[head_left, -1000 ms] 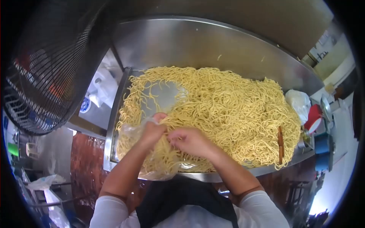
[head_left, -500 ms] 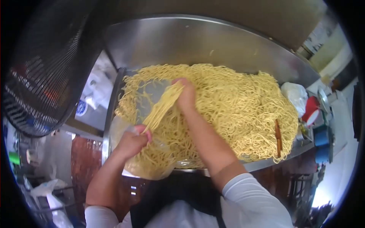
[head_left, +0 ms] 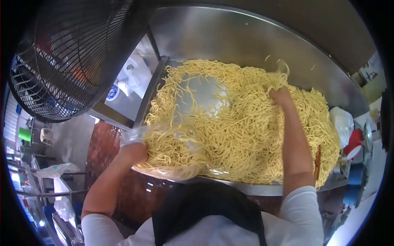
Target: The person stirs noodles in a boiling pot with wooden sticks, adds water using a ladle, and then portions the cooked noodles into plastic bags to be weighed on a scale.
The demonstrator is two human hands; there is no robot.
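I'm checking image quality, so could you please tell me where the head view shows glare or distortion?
Head view: fisheye bends the steel tray edges into arcs, black vignette at corners; glare whitens the bare tray patch amid the noodles; lower right corner overexposed.

My right hand [head_left: 281, 96] is buried fingers-first in the noodles [head_left: 246, 119] toward the upper right, so I can't tell how much it grips. The clear bag [head_left: 164, 170] covers most of my left hand [head_left: 132, 151] at center left. The chopsticks [head_left: 317, 162] at right are half sunk in noodles. The small things at the far right edge are too warped to name.
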